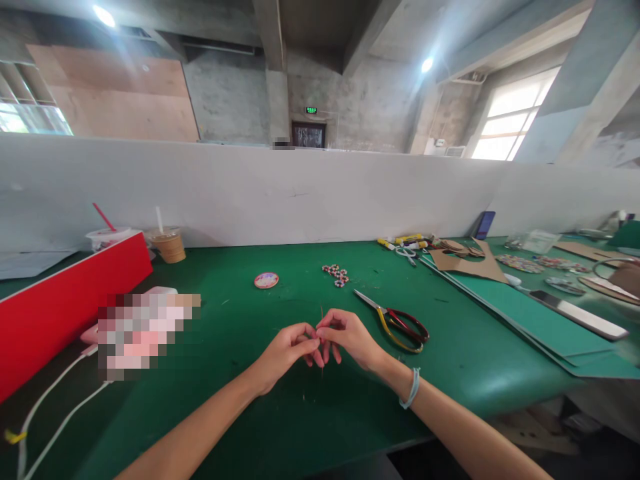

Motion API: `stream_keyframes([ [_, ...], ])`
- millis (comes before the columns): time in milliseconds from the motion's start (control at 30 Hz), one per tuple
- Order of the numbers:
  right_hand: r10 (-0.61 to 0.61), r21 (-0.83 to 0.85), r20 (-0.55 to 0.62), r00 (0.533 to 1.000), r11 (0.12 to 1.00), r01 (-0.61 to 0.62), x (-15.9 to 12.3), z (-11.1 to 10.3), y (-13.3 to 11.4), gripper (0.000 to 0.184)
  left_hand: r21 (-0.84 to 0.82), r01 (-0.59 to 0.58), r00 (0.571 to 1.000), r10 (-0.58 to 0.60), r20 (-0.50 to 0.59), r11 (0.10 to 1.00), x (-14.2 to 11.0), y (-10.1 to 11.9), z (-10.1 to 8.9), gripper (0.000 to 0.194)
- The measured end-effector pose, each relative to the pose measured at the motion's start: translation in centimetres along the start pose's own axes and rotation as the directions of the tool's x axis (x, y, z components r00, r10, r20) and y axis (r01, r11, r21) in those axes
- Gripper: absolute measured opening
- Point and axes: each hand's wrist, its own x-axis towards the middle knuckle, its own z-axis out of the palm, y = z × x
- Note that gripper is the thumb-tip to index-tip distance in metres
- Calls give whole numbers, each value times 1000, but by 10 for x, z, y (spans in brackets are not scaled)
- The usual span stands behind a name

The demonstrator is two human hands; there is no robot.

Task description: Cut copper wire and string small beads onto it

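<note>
My left hand (pixel 295 347) and my right hand (pixel 345 335) meet above the green tabletop, thumbs and forefingers pinched together. Between them runs a thin strand (pixel 322 311), wire or thread, with short ends showing above and below the fingers. Its middle is hidden by the fingertips. Beyond the hands lies a small cluster of dark and light beads (pixel 337 275). Left of it is a round patterned disc (pixel 267 280). Scissors (pixel 393 320) with red and yellow handles lie partly spread just right of my right hand.
At left stand a red panel (pixel 75 303), a drink cup (pixel 169 245) and a pixelated pink item with white cables (pixel 55 417). Markers (pixel 409 240), cut cardboard (pixel 470 261) and green boards (pixel 520 320) lie at right. Another person's hand (pixel 625 275) is at the far right edge.
</note>
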Motion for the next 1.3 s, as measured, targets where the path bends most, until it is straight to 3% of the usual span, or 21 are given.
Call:
stream_keyframes([
  [133, 10, -34, 33, 999, 999, -9, 0, -1, 2, 27, 114, -48, 999, 50, -11, 992, 2, -4, -2, 17],
  [233, 17, -58, 35, 999, 998, -15, 0, -2, 3, 27, 267, -124, 984, 154, -94, 956, 3, -6, -4, 17],
  [300, 23, -66, 11, 1000, 998, -22, 0, -2, 2, 27, 321, -113, 977, 165, -138, 940, 4, -5, -4, 17],
  [467, -1, -38, -112, 994, 999, -3, 0, 0, 0, 27, 86, 14, 978, 5, -209, 996, 2, 0, 1, 19],
  [600, -8, -19, -114, 993, 1000, 6, 0, 2, 2, 28, -33, 47, 975, -53, -216, 998, 1, 3, 3, 18],
  [767, 29, 70, -65, 997, 997, -24, 0, 2, 6, 30, -46, 12, 969, -23, -247, 999, 1, 2, 5, 19],
  [967, 59, 110, 1, 998, 992, -59, -1, 4, 4, 30, 3, -25, 985, 25, -169, 1000, 1, -2, 6, 17],
  [1133, 75, 118, 57, 996, 990, -81, -4, 6, 3, 29, 20, -34, 961, 39, -275, 999, 2, -4, 4, 17],
  [1300, 37, 113, 92, 995, 992, -48, -6, 6, 4, 28, -93, 1, 962, -27, -272, 996, 1, -3, 5, 18],
])
